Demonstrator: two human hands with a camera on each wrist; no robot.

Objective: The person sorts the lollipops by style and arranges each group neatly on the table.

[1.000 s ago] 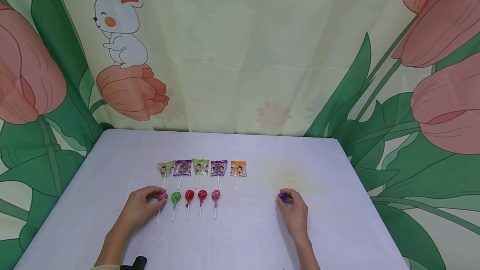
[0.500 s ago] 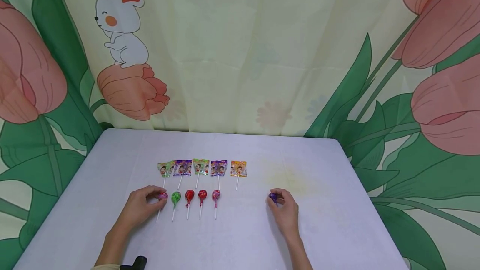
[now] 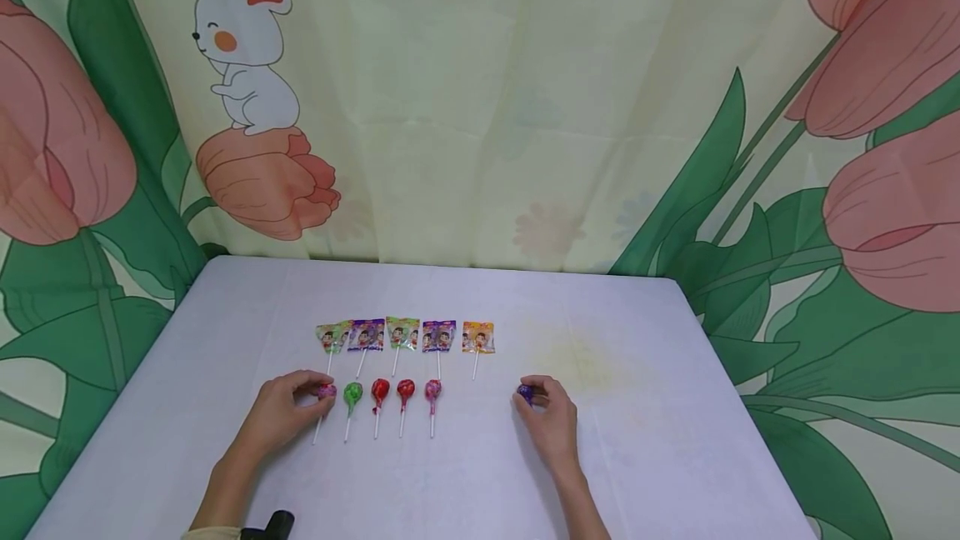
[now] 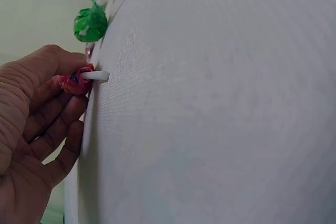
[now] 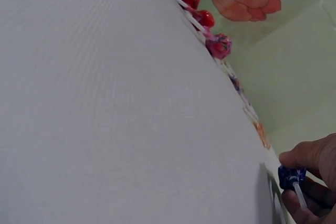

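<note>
My left hand (image 3: 281, 411) pinches the round head of a pink lollipop (image 4: 77, 81) at the left end of the front row, its white stick pointing toward me. Just right of it lies a green lollipop (image 3: 352, 394), followed by two red lollipops (image 3: 380, 390) and another pink lollipop (image 3: 432, 391). Over the table to the right of that row, my right hand (image 3: 551, 423) holds a purple lollipop (image 5: 290, 177) between thumb and fingers. Its stick shows below the head in the right wrist view.
Behind the round ones runs a row of flat bagged lollipops, from a green one (image 3: 331, 337) to an orange one (image 3: 477, 337). They lie on a white-covered table (image 3: 450, 490). A printed curtain (image 3: 480, 107) hangs along the back edge. Something black (image 3: 277, 525) shows by the left wrist.
My right hand has moved steadily left with the purple lollipop, closer to the front row. My left hand keeps its place on the pink lollipop.
</note>
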